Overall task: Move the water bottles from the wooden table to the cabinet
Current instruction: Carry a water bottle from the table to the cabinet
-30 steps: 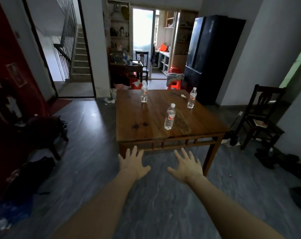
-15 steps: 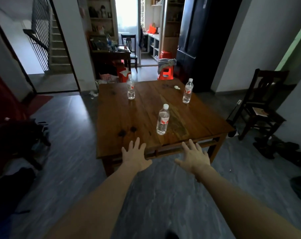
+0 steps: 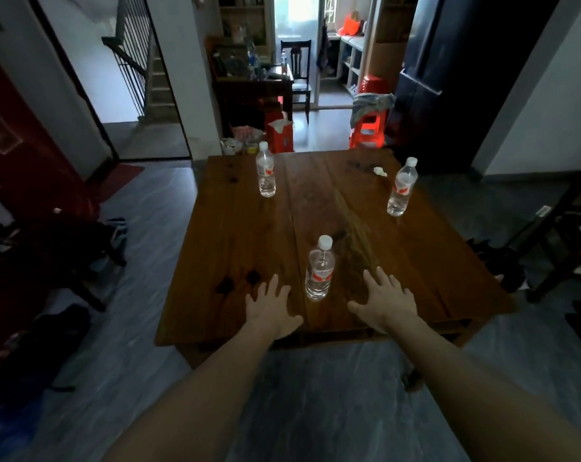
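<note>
Three clear water bottles with white caps and red labels stand upright on the square wooden table. The nearest bottle is near the front edge, between my hands. My left hand hovers just left of it, fingers spread, empty. My right hand hovers just right of it, also spread and empty. Neither hand touches the bottle. A second bottle stands at the far left. The third bottle stands at the far right.
A crumpled white scrap lies on the table's far side. Beyond are a dark cabinet with clutter on top, a red stool, a black fridge and stairs. A dark chair stands right; bags lie on the floor left.
I have walked up to the table. Both hands moved forward from in front of the table's edge to over its top, on either side of the nearest bottle.
</note>
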A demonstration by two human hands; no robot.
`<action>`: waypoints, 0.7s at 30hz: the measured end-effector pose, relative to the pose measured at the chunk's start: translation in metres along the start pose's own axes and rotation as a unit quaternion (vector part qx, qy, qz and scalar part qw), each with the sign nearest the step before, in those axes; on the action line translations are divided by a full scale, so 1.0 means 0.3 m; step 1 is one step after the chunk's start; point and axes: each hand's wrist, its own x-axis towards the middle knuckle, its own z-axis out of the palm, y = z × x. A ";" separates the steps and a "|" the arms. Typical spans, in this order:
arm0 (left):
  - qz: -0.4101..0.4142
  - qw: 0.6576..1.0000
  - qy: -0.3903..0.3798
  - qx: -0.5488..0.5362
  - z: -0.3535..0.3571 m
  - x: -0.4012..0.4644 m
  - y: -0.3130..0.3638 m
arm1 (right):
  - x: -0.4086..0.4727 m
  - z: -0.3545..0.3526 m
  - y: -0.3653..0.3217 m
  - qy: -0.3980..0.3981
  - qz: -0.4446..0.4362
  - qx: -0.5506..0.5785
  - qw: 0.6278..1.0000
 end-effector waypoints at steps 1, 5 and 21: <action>-0.001 1.000 0.007 -0.003 0.002 0.032 0.001 | 0.028 0.009 0.000 -0.004 -0.005 0.001 1.000; 0.001 1.000 0.024 -0.011 0.014 0.162 0.000 | 0.148 0.047 -0.007 -0.031 -0.007 0.000 0.999; 0.089 0.992 -0.038 -0.084 0.107 0.509 -0.034 | 0.431 0.126 -0.038 -0.051 0.017 -0.027 0.998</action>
